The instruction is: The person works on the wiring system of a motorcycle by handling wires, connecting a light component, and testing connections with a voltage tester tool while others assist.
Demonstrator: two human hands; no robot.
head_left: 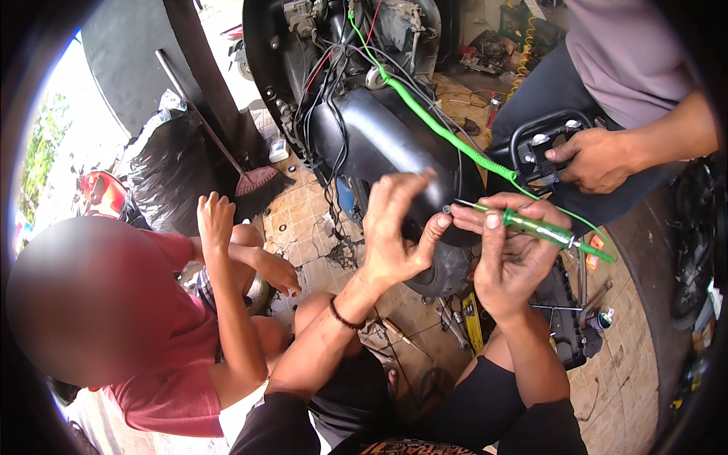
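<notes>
My right hand is closed around a test light with a clear green handle and a thin metal probe. Its green coiled wire runs up to the opened front of a motorbike. My left hand, with a dark bead bracelet on the wrist, is raised beside the probe, thumb and fingers apart, fingertips slightly blurred. A small round grey thing shows between my left thumb tip and the right fingertips; I cannot tell which touches it. Behind both hands is the black fender, with dark cables hanging over it.
At left sits a person in a red shirt. Another person's hand at right holds a black framed part. A screwdriver, wrenches and a black tool case lie on the tiles. A broom leans beside a black bag.
</notes>
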